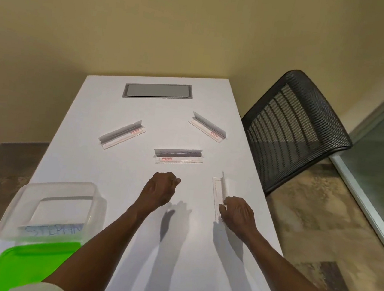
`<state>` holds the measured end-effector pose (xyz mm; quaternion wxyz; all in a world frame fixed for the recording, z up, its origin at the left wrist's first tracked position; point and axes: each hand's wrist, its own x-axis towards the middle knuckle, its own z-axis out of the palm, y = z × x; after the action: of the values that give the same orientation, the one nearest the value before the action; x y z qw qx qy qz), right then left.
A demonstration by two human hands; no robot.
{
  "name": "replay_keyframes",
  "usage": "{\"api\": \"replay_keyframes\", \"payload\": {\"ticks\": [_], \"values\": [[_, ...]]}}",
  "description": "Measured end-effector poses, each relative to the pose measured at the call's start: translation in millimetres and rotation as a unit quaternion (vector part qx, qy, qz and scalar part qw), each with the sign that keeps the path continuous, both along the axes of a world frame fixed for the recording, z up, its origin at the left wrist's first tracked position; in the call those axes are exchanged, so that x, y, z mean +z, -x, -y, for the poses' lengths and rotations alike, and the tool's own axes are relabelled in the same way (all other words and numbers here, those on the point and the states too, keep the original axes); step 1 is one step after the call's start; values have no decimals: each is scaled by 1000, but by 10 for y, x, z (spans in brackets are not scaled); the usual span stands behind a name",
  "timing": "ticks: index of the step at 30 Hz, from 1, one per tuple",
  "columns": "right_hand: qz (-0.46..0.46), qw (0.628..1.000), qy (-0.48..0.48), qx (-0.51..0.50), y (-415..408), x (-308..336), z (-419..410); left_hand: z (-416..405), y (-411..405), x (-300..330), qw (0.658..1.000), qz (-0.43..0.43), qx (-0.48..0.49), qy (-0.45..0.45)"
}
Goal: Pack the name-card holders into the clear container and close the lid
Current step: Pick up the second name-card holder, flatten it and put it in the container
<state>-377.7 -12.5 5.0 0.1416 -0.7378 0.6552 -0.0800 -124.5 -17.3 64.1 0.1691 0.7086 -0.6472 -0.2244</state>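
Observation:
Several clear name-card holders lie on the white table [128,222]. One holder [122,134] sits at mid-left, one [209,127] at the far right, one [178,157] in the middle. A fourth holder [219,192] lies lengthwise near the right edge, and my right hand [238,212] pinches its near end. My left hand [161,188] hovers above the table just short of the middle holder, fingers curled, holding nothing. The clear container [22,199] stands open at the near left with a name written on its front wall. Its green lid [26,267] lies flat in front of it.
A grey cable hatch [157,91] is set into the far end of the table. A black mesh chair [294,131] stands close to the table's right side. A glass partition [381,173] runs along the right. A wall lies behind the table.

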Motion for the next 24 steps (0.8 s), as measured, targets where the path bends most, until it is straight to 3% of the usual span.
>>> {"api": "replay_keyframes", "payload": {"ticks": [5, 14, 21, 24], "values": [[95, 978, -147, -110, 292, -165, 65, 181, 359, -51, 999, -18, 9, -42], [115, 916, -367, -110, 517, -283, 75, 505, 617, -183, 996, -24, 14, -79], [296, 829, -430, -198, 540, -397, 115, 696, 919, -379, 993, -56, 7, -106], [308, 810, -447, -222, 563, -417, 137, 808, 1088, -442, 991, -70, 15, -114]]}}
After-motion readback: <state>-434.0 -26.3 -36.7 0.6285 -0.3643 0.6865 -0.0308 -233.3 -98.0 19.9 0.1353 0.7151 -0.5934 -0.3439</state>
